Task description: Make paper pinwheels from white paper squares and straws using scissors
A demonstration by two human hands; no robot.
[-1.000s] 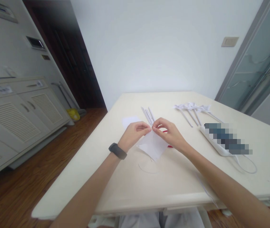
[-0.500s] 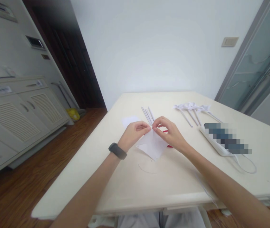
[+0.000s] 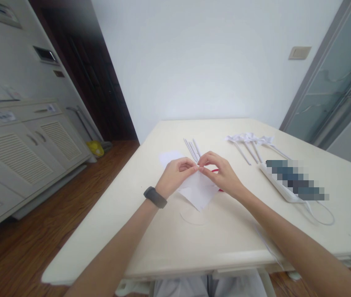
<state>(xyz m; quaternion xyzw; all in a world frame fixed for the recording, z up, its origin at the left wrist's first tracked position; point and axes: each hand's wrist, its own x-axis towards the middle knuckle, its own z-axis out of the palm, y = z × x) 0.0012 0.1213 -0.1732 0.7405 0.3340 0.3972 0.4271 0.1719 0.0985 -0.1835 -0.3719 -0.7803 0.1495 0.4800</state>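
Note:
Both my hands meet over the middle of the table, pinching the far corner of a white sheet of paper (image 3: 199, 192). My left hand (image 3: 178, 173), with a dark band on its wrist, grips the paper between thumb and fingers. Close against it, my right hand (image 3: 220, 171) pinches the same spot. The rest of the sheet hangs toward me, one corner pointing at the near edge. Just beyond my fingers lie several thin white sticks (image 3: 192, 148). Something red (image 3: 215, 170), mostly hidden, shows behind the paper and my right hand.
Another white paper (image 3: 169, 157) lies left of the sticks. At the back right are several white paper pieces on sticks (image 3: 248, 138). A white object with a cord (image 3: 276, 185), its top pixelated, lies on the right. A thin thread (image 3: 190, 222) curves on the table (image 3: 163, 243).
My left hand has shifted slightly right, closer to my right hand. Both still pinch the paper, which has barely moved.

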